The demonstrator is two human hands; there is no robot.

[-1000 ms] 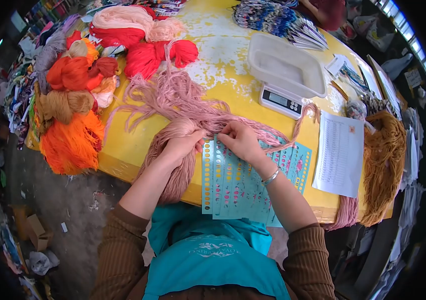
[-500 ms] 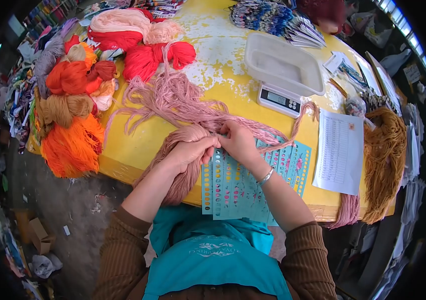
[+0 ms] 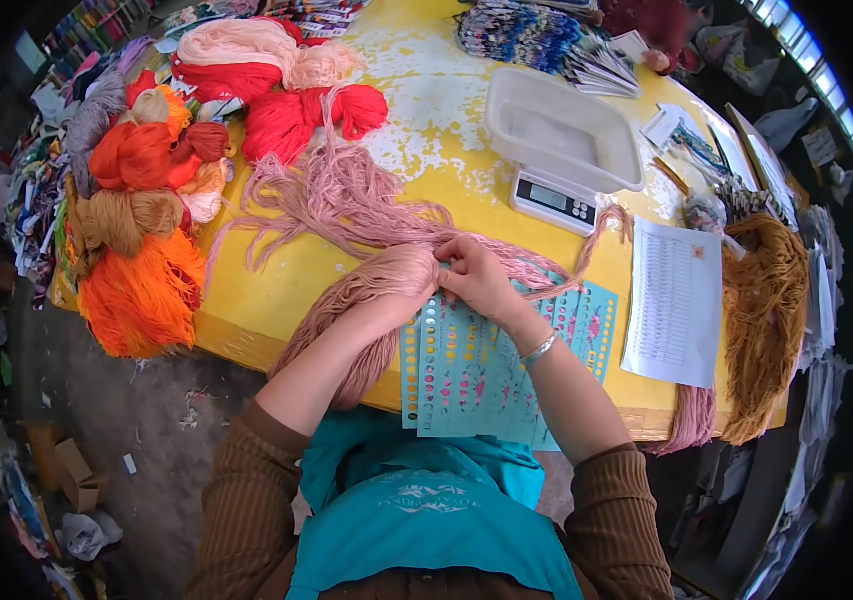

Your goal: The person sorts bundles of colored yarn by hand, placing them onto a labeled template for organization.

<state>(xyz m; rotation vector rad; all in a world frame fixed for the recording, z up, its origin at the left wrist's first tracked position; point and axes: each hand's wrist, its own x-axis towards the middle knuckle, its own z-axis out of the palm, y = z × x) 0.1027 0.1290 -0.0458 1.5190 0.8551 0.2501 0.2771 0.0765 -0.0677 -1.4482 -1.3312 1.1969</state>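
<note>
A thick dusty-pink skein of thread [image 3: 351, 330] hangs over the table's near edge. My left hand [image 3: 408, 298] is closed on its upper end, with most of the fingers hidden under the strands. Right beside it, my right hand [image 3: 476, 278] pinches at the tip of the same skein, thumb and fingertips together. Behind both hands spreads a loose heap of lighter pink thread [image 3: 346, 195], trailing off to the right. Teal cards [image 3: 466, 385] with rows of dots and flower prints lie fanned below my right hand.
A digital scale [image 3: 551, 202] bears a clear plastic tray [image 3: 636, 165]. Printed paper [image 3: 674, 300] and a mustard skein [image 3: 766, 330] lie at the right. Orange [image 3: 146, 300] and red skeins [image 3: 291, 120] pile at the left. Another person's hand [image 3: 658, 60] shows at the far edge.
My left hand has slid in under the skein's top, so the strands now cover its fingers. The right hand stays pinched in almost the same place.
</note>
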